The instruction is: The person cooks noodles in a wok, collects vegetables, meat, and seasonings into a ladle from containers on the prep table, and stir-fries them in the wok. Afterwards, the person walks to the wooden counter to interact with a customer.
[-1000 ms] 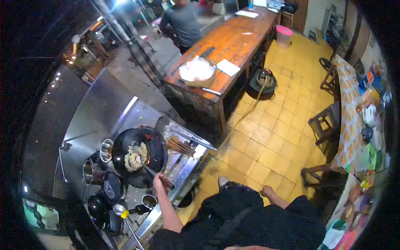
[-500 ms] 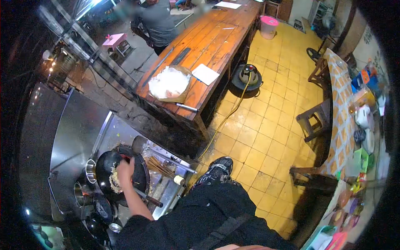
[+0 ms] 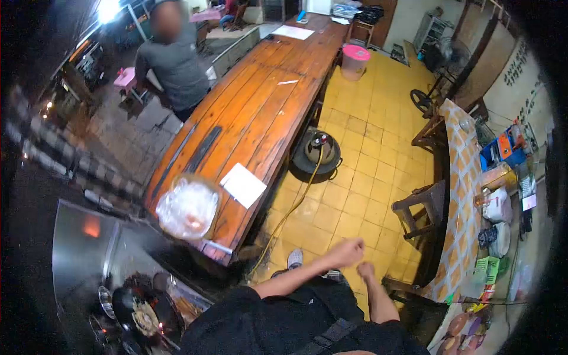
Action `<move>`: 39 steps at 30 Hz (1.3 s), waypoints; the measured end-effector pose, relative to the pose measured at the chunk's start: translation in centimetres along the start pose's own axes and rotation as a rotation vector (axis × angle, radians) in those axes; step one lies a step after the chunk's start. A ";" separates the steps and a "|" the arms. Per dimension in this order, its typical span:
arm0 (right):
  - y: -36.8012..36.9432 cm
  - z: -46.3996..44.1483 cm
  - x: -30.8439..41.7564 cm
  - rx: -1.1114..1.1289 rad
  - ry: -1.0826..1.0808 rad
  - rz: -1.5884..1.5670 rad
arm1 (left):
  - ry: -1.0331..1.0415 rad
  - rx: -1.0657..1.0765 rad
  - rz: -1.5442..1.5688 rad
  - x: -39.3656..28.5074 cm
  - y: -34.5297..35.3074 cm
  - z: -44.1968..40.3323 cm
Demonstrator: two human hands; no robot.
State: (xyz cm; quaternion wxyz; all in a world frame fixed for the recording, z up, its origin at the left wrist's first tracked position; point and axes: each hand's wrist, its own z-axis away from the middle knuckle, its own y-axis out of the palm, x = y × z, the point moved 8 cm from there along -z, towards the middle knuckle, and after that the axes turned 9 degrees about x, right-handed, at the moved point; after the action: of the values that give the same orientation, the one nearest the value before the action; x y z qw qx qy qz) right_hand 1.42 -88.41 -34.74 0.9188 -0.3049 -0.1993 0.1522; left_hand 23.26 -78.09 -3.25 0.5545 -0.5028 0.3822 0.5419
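My left hand [image 3: 346, 253] is held out in front of my body, above the yellow tiled floor, fingers curled in. Just below and to its right, my right hand [image 3: 365, 271] is raised with its fingers also bent closed. A small gap shows between the two. Whatever either hand may hold is too small or hidden to make out. At lower left, a dark wok [image 3: 123, 303] sits on the stove with pale, stringy food [image 3: 145, 318] in it. A metal pot [image 3: 106, 302] stands beside the wok.
A long wooden counter [image 3: 248, 97] bears a plastic-wrapped bundle [image 3: 188, 207] and white paper [image 3: 243, 185]. A gas cylinder [image 3: 320, 148] stands in a black basin, its yellow hose crossing the floor. Right are a stool [image 3: 421, 208] and a cloth-covered table [image 3: 464, 195]. A person [image 3: 174, 65] stands beyond the counter.
My left hand has left the wok and swung right, over the floor. My right hand has come into view. The view has turned right, and the person beyond the counter now stands more upright.
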 end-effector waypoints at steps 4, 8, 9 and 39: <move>-8.6 -9.2 7.3 -0.109 -0.220 -1.246 | 0.341 0.112 -0.243 -1.1 4.8 -7.5; -15.5 -11.5 13.9 -0.085 0.054 -1.241 | 0.365 0.112 -0.397 0.0 2.4 -16.0; -16.2 -13.1 13.8 -0.045 0.071 -1.282 | 0.364 0.107 -0.415 0.2 1.4 -18.3; -61.0 -60.3 18.7 0.202 0.090 -1.371 | -0.100 0.197 -0.561 -6.5 -26.4 -75.9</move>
State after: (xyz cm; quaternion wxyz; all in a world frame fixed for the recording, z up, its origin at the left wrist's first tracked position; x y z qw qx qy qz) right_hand 55.10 -157.84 -36.09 0.8387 -0.0293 -0.2936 -0.4577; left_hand 57.74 -150.76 -8.55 0.7468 -0.5053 0.2513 0.3517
